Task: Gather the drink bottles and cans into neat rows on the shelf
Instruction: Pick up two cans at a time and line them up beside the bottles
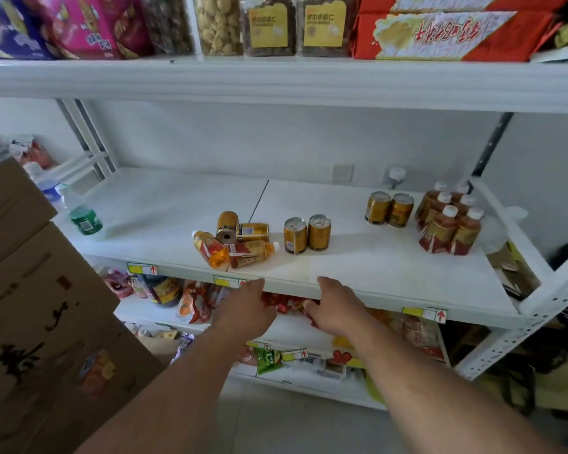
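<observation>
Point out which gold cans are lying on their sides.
The two gold cans in the jumble near the shelf's front middle, beside two toppled orange bottles. The pair to their right and the pair further right stand upright.

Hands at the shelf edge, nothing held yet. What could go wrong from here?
1. The toppled pile of two cans and two bottles lies near the front edge of the shelf; a nudge from the left hand may roll one off.
2. The two upright cans stand close by the pile; reaching in could tip them.
3. The bottle cluster at right is tightly packed, so sliding cans against it might knock bottles over.
</observation>
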The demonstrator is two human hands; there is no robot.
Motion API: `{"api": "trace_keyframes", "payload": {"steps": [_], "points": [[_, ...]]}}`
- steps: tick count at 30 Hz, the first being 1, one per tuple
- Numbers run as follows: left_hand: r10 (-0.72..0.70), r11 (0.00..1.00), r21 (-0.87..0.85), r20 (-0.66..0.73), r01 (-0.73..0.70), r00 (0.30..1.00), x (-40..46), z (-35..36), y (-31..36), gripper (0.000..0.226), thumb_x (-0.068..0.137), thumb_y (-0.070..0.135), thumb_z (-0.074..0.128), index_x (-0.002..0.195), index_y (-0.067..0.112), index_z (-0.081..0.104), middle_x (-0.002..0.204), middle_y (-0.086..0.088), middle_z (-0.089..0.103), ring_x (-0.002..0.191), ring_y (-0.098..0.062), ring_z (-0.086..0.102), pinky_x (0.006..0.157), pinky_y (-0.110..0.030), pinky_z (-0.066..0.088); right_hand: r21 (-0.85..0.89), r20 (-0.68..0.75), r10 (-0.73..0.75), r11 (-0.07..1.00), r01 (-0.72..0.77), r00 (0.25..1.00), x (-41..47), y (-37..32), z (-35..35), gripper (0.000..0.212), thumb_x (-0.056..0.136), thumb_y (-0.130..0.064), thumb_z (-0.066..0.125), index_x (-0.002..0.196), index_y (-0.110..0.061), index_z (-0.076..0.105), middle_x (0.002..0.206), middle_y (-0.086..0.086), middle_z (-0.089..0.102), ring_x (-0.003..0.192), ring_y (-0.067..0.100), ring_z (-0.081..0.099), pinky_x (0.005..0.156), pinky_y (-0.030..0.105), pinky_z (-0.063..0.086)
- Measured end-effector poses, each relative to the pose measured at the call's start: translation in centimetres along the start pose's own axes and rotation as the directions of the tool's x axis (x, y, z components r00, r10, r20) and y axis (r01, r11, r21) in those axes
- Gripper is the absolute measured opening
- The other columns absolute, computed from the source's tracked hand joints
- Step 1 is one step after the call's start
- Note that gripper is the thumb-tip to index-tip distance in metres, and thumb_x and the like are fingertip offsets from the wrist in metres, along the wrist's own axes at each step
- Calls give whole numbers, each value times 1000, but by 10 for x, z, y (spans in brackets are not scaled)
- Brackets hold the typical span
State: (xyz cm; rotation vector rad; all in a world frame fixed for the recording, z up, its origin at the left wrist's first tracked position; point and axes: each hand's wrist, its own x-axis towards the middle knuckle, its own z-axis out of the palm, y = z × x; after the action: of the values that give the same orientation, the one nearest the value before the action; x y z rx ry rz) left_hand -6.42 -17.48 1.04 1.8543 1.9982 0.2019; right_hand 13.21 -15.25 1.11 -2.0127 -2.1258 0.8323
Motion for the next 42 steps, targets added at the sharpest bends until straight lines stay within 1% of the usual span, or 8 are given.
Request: {"api": "trace_keyframes", "payload": {"steps": [4,8,17,24,28,32,36,42], "points": [[10,1000,11,-15,-10,1000,24,-6,14,70,88,41,57,151,20,34,147,-4,47,131,-25,48,102,-43,46,15,9,1,1000,-1,1000,19,9,-13,66,98,-45,57,153,-16,36,155,7,43,138,29,43,110,38,39],[12,1000,2,-2,-12,1000,44,-1,28,77,89,49,57,155,23,27,156,1,35,139,-22,39,107,-44,42,27,6,10,1000,-11,1000,37,25,-24,73,100,-46,55,159,-14,26,161,8,35,143,30,38,113,39,37],[77,997,-21,-32,-78,997,90,-8,45,83,89,48,63,156,20,23,159,-2,31,141,-23,35,110,-38,38,79,11,49,996,-50,999,74,38,-31,76,101,-48,53,160,-11,22,164,10,31,145,30,35,114,38,34],[131,990,-41,-34,-132,991,144,-20,48,82,85,46,69,152,24,28,153,-2,37,136,-24,42,104,-40,42,102,-15,103,990,-101,995,117,34,-39,83,99,-53,55,161,-13,18,166,8,27,148,29,31,116,39,32],[176,978,-104,-60,-181,983,181,-23,45,71,77,40,73,139,24,43,137,-2,53,122,-23,53,95,-39,48,129,-36,145,982,-139,989,144,31,-42,81,95,-53,61,158,-15,27,159,8,38,142,29,41,113,40,39],[188,973,-130,-25,-190,982,208,-20,41,64,71,41,76,125,22,48,125,-1,58,111,-22,56,89,-37,50,200,-94,192,965,-171,977,166,30,-38,74,82,-53,72,143,-21,44,136,4,58,121,26,58,98,43,51],[196,973,-122,-6,-195,981,225,-14,37,67,69,44,79,124,22,48,121,1,58,108,-21,56,89,-37,50,261,-116,187,953,-151,975,183,28,-34,61,74,-47,78,124,-24,52,117,-1,63,105,23,63,87,42,55],[167,981,-105,17,-165,986,240,-12,39,65,71,52,75,122,23,46,111,3,57,98,-20,56,72,-31,42,357,-120,184,925,-131,976,202,22,-38,68,80,-30,82,138,-19,48,131,1,61,116,23,59,86,30,44]]}}
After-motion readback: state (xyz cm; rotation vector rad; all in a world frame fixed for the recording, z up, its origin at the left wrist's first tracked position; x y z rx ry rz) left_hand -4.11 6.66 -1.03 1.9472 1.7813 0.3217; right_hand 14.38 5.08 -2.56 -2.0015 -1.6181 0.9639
